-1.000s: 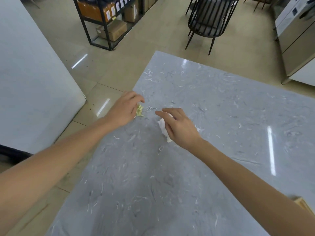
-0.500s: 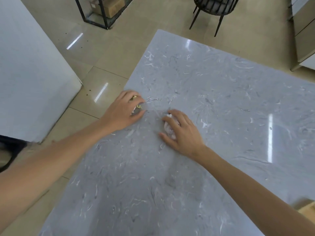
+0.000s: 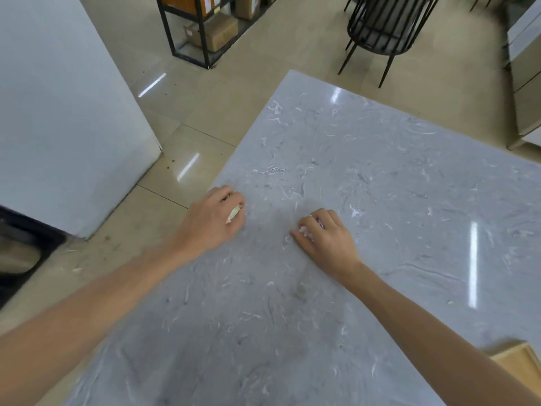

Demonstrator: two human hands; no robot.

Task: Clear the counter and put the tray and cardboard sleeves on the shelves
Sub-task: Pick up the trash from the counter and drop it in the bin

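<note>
Two scraps, both now gathered into our fists at the counter's left edge.

A second ago our right fingers lay straight beside the white paper scrap [image 3: 307,230]; now our right hand [image 3: 326,240] has curled round it, and our left hand [image 3: 215,222] grips the yellowish scrap [image 3: 234,213] more tightly. We judge the litter ready to carry off. The tray and sleeves are not clearly in view; only a wooden corner [image 3: 518,358] shows at the near right edge. The grey marble counter [image 3: 380,171] gleams; beyond it stand a black shelving unit [image 3: 187,39] with boxes and a black chair [image 3: 383,24].
</note>
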